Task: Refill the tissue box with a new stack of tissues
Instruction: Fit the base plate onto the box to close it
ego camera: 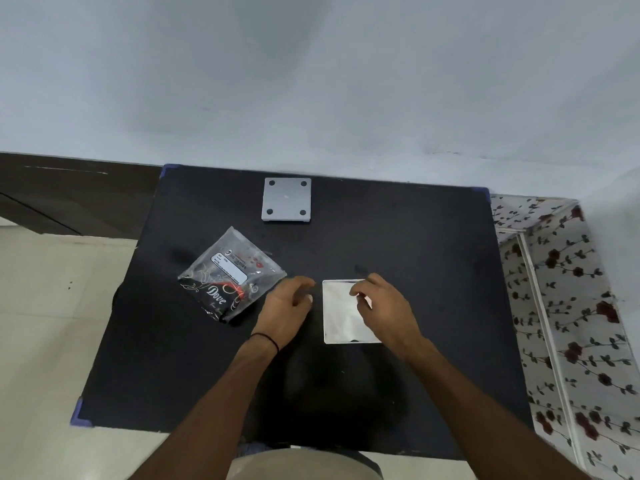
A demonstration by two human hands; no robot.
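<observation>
A white square tissue stack (pixel 341 322) lies flat on the black table (pixel 433 271), right of centre; a thin rim shows around it, and I cannot tell whether it sits inside a box. My right hand (pixel 384 313) is over its far right part, thumb and forefinger pinching the top layer. My left hand (pixel 285 306) hovers just left of the stack with its fingers loosely curled and nothing in them. A grey square box panel (pixel 286 199) with four black round feet lies at the table's far edge.
An opened clear plastic wrapper (pixel 230 275) printed "Dove" lies left of my left hand. The table stands against a pale wall. A rose-patterned covered surface (pixel 571 306) borders the right side, and tiled floor (pixel 52 306) is on the left.
</observation>
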